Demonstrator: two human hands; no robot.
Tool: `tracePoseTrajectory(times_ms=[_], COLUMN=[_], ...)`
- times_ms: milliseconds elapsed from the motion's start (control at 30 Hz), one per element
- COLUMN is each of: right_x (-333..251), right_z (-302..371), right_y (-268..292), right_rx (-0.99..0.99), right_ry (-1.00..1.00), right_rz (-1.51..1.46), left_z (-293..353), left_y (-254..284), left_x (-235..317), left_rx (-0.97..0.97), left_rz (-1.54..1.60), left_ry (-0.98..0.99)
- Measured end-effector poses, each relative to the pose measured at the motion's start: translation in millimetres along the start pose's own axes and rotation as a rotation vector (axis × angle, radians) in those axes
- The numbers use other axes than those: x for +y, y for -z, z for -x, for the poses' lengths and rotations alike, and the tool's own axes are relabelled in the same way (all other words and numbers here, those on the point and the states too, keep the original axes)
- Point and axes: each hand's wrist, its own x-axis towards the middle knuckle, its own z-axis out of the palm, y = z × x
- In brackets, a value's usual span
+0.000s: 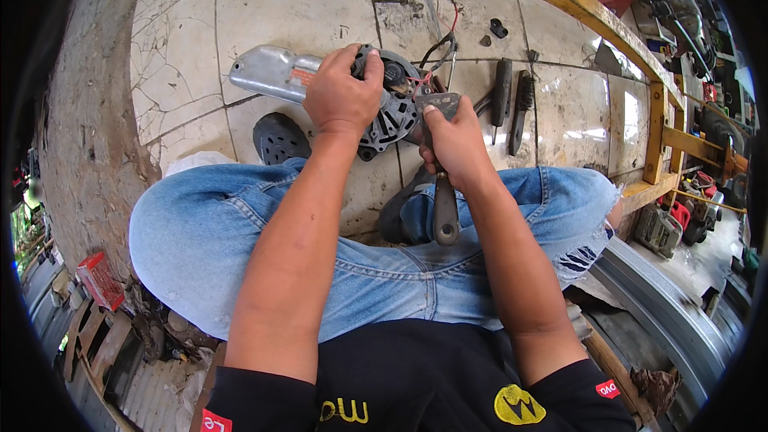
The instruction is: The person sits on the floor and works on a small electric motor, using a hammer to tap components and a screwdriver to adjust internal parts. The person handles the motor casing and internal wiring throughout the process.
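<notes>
My left hand (346,90) is closed over the top of a round, slotted metal motor part that looks like an alternator (392,122), its thumb resting near a black piece. In my right hand (458,142) is a scraper (446,214) with a flat, wide metal blade and a grey handle pointing back toward me. The blade lies against the right side of the alternator, and my thumb presses on it. Red and black wires (436,52) come out beyond the alternator. A long silvery metal tray or cover (266,69) extends left from under my left hand.
Right of my right hand lie a dark-handled tool (502,90) and a wire brush (522,110) on the tiled floor (280,0). A yellow metal frame (576,12) runs along the right, with machine parts behind it. A red box (102,280) sits at left.
</notes>
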Motion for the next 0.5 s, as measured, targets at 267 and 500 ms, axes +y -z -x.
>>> tracePoseTrajectory(times_ms=[267, 500], right_x=[1.1, -1.2], right_z=[-0.8, 0.0], right_y=[-2.9, -1.6], right_rx=[0.012, 0.004], right_ry=[0.004, -0.009], right_rz=[-0.026, -0.018], left_z=[0.3, -0.3], left_y=[1.0, -0.2], left_x=[1.6, 0.3], left_rx=[-0.005, -0.002], left_rz=[-0.019, -0.012], left_ry=[0.004, -0.011])
